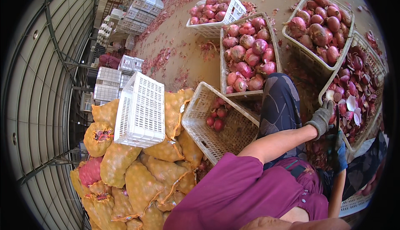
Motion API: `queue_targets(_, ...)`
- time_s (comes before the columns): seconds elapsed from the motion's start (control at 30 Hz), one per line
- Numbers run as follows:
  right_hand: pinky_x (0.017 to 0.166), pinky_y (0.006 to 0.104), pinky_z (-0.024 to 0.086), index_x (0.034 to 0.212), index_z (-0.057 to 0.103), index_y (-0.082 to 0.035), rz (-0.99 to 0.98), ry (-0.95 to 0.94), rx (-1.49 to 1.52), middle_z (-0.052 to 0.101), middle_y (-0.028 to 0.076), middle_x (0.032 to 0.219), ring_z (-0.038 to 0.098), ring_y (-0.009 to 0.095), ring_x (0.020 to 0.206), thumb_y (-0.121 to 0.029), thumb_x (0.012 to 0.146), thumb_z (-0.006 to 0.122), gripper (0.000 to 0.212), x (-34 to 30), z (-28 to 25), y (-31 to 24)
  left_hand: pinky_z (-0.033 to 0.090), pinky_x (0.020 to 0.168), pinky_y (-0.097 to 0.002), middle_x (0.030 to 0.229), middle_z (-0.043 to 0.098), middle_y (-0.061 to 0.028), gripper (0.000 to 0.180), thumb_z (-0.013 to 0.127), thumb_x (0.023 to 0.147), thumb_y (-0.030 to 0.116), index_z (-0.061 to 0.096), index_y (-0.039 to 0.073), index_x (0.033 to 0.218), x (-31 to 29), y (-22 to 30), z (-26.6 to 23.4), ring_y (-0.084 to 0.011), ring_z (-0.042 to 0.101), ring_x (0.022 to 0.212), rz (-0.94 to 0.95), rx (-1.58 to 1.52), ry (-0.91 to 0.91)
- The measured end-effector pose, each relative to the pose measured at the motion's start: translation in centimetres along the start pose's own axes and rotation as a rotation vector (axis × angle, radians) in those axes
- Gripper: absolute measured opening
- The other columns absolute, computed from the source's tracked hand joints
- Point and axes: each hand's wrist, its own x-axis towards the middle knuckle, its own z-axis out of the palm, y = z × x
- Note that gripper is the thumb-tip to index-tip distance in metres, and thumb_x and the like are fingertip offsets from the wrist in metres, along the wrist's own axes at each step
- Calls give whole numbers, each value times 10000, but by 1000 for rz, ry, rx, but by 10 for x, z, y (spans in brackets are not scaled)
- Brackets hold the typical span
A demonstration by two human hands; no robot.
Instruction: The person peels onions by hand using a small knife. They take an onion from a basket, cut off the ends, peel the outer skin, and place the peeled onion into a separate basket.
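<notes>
My left hand [320,120], in a grey knit glove, is closed on a red onion [332,116] that shows only in part past the fingers. It is at the near edge of a crate [329,89] of small onions, cut pieces and loose skins [352,105]. Just below it is my right hand [341,155], in a blue glove, closed around a dark, thin tool [336,130] whose kind I cannot make out. Part of that hand is in shadow.
White crates of red onions [246,55] [320,27] [214,13] stand ahead. A crate [237,134] left of my knee holds several small onions. An upturned white crate [141,111] rests on yellow mesh sacks [141,182]. Stacked crates [143,5] stand farther off; skins litter the floor.
</notes>
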Motion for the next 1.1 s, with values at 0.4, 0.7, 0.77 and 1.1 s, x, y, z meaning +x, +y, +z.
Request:
queue_targets(0.4, 1088, 336, 329, 1505, 364, -13, -804, -20, -815, 485, 107, 1434, 461, 215, 1274, -193, 1028, 470, 521, 108, -51, 90, 582, 847, -432, 1527, 350, -263, 793, 657, 815, 53, 278, 18, 1511, -4, -11, 13, -373, 637, 1113, -68, 169, 99)
queue_targets(0.7, 710, 307, 470, 1153, 637, 29, -577, 170, -268, 630, -22, 905, 529, 123, 778, -422, 1078, 428, 502, 90, -32, 52, 584, 816, -434, 1562, 269, -308, 826, 659, 790, 45, 271, 11, 1517, 6, 10, 12, -409, 643, 1085, 51, 160, 130)
queue_targets(0.77, 671, 280, 450, 1120, 664, -19, -336, 73, -241, 619, -45, 866, 528, 101, 759, -468, 1068, 432, 508, 77, -36, 33, 585, 810, -423, 1559, 276, -309, 810, 650, 797, 40, 275, 3, 1513, 6, 11, 20, -393, 647, 1083, 4, 154, 113)
queue_targets(1.1, 525, 251, 361, 1003, 652, -179, -78, -32, -47, 553, -96, 779, 472, 72, 628, -551, 1043, 439, 431, 106, -52, 31, 602, 751, -412, 1554, 311, -281, 615, 514, 922, 68, 324, 46, 1507, 18, 4, 43, -356, 688, 991, 57, 217, 216)
